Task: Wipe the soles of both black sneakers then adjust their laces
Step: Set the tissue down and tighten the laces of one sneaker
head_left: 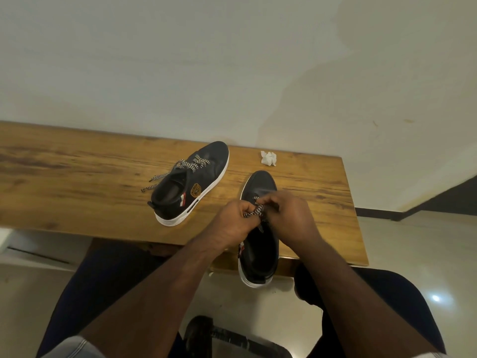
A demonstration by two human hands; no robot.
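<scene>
At the wooden table's (pixel 77 164) near edge, I see my left hand (pixel 233 223) and right hand (pixel 294 215) pinching the checkered black-and-white lace (pixel 254 211) of the nearer black white-soled sneaker (pixel 260 251), heel overhanging toward me for reach. The second sneaker (pixel 191 184) and crumpled white tissue (pixel 268 158) lie set aside.

Light: dim, warm, indoor | Glare: a small bright spot is reflected on the glossy pale floor (pixel 436 297) at lower right | Shadows: soft ones are cast on the brown wooden table (pixel 77 177) | Distortion: table edges are bowed by the wide angle | Focus: forearms at the bottom are slightly softened
</scene>
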